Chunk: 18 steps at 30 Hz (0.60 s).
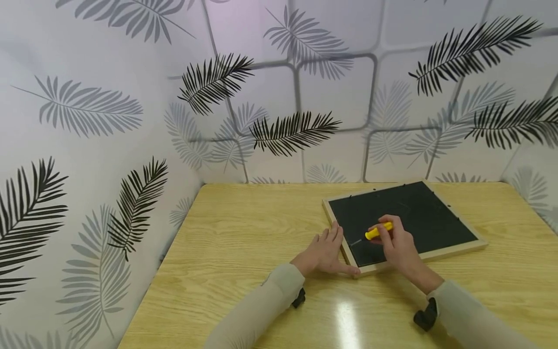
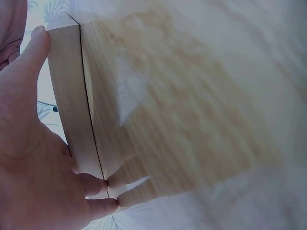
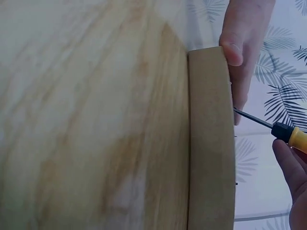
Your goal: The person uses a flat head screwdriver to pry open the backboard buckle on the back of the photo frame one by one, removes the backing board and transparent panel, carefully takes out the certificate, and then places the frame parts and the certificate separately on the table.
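A picture frame with a pale wooden rim point(image 1: 453, 248) lies on the table, its black back panel point(image 1: 418, 213) facing up. My left hand point(image 1: 322, 254) rests at its near left corner, fingers spread along the left side and thumb toward the front edge. In the left wrist view the thumb touches the top of the frame's side point(image 2: 72, 96). My right hand point(image 1: 398, 242) grips a screwdriver point(image 1: 379, 230) by its yellow handle over the panel. Its thin metal shaft point(image 3: 254, 118) slants down toward the inner edge of the left rim, beside the left hand.
Several small dark tabs point(image 1: 404, 184) stick up along the far and right inner edges of the frame. The wooden table point(image 1: 244, 228) extends to the left, and a wall point(image 1: 270, 97) with leaf-patterned covering stands behind it. Dark wrist mounts point(image 1: 425, 315) hang below both sleeves.
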Each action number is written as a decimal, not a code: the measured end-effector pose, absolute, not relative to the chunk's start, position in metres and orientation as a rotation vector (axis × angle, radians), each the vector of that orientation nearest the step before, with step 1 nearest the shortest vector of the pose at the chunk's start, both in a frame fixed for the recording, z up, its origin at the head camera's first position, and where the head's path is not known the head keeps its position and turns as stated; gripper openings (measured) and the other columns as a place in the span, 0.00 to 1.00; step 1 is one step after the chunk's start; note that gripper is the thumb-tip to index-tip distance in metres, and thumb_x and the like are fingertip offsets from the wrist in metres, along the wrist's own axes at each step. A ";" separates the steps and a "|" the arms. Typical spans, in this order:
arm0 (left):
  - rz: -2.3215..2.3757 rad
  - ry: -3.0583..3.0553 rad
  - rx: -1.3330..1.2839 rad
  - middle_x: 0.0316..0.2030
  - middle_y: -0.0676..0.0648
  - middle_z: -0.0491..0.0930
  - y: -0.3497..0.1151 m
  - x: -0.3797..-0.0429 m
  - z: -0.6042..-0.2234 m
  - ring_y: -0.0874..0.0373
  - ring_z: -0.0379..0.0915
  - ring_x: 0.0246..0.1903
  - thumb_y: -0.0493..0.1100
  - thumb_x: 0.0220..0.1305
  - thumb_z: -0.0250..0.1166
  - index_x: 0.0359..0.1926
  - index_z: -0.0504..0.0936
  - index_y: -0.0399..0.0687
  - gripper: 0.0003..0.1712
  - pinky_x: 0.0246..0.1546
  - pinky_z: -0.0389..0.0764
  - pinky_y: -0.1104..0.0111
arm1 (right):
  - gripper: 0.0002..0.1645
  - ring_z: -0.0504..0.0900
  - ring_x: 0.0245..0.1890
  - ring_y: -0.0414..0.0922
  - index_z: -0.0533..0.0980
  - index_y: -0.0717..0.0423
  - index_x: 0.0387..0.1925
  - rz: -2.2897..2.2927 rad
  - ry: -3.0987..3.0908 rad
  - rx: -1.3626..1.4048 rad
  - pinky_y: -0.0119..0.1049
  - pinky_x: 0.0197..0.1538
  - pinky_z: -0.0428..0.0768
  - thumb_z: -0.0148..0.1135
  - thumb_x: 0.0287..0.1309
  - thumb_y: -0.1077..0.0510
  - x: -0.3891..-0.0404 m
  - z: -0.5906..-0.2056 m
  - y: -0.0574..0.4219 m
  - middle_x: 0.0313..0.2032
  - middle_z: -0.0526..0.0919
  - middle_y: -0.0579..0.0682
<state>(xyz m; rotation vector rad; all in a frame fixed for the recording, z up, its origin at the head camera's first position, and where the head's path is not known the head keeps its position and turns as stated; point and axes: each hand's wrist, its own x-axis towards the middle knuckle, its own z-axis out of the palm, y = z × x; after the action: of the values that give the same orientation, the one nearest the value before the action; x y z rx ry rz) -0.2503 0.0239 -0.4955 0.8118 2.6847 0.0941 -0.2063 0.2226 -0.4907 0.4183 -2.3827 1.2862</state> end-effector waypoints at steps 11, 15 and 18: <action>0.110 2.674 0.807 0.73 0.47 0.26 0.024 -0.250 -0.494 0.49 0.35 0.71 0.84 0.44 0.50 0.74 0.32 0.48 0.71 0.67 0.46 0.54 | 0.10 0.84 0.36 0.55 0.60 0.66 0.50 1.231 -2.376 0.480 0.38 0.35 0.81 0.44 0.71 0.65 -0.199 -0.490 0.218 0.41 0.79 0.65; 0.112 2.668 0.815 0.73 0.46 0.27 0.024 -0.250 -0.492 0.48 0.36 0.71 0.84 0.44 0.51 0.75 0.33 0.47 0.71 0.67 0.46 0.54 | 0.09 0.84 0.35 0.53 0.61 0.65 0.48 1.181 -2.392 0.504 0.38 0.36 0.81 0.47 0.69 0.67 -0.194 -0.492 0.215 0.41 0.80 0.62; 0.114 2.663 0.829 0.73 0.45 0.27 0.025 -0.249 -0.491 0.48 0.35 0.71 0.84 0.44 0.51 0.74 0.32 0.47 0.71 0.67 0.47 0.54 | 0.08 0.84 0.35 0.51 0.63 0.63 0.45 1.119 -2.399 0.564 0.37 0.35 0.82 0.50 0.67 0.69 -0.189 -0.491 0.212 0.40 0.80 0.60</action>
<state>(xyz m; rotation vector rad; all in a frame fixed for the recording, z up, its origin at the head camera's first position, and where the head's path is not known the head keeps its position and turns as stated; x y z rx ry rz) -0.2486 0.0246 -0.4914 0.8286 2.6632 0.1144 -0.1890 0.2125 -0.4907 0.5640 -2.3994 1.1188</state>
